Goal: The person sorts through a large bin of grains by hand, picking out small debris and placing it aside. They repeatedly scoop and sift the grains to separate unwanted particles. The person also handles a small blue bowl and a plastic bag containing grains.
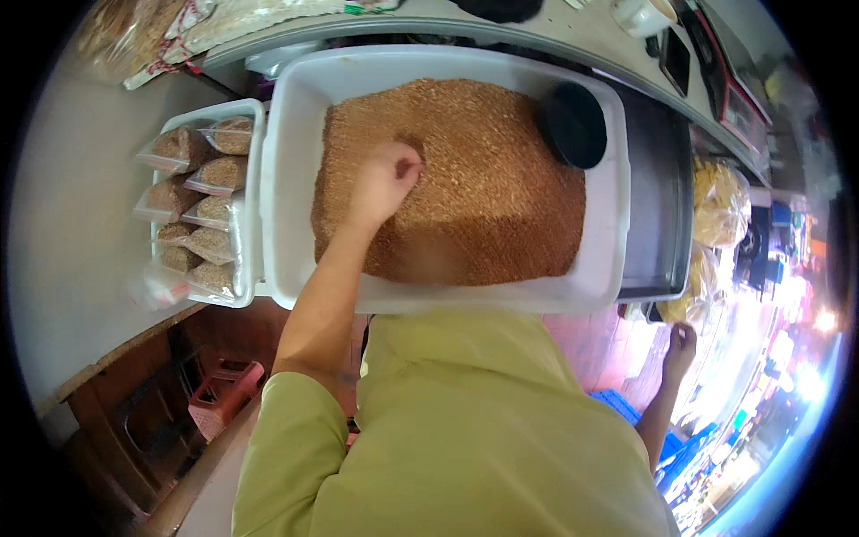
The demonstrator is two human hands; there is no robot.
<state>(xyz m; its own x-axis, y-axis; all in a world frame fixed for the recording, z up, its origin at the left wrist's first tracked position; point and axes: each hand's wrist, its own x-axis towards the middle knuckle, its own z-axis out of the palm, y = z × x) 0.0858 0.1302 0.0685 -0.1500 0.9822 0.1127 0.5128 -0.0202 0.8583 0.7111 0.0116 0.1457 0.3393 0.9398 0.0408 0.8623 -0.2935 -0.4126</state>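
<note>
A large white tub (291, 192) holds a broad bed of loose brown grain-like flakes (492, 179). My left hand (386, 174) is over the left part of the bed, its fingers curled closed around a small amount of the brown flakes. A dark round bowl (573, 125) rests tilted against the tub's far right corner, partly on the flakes. Out to the right, beyond the tub, my right hand (682, 345) hangs beside clear plastic bags with its fingers curled in. Whether anything is in it is hidden.
To the left, a smaller white tray (255, 206) carries several clear bags (219, 174) of brown grain. A grey metal tray (658, 197) adjoins the tub on the right. Behind runs a shelf (403, 27) with a white cup (644, 16). A pink plastic stool (224, 398) stands low left.
</note>
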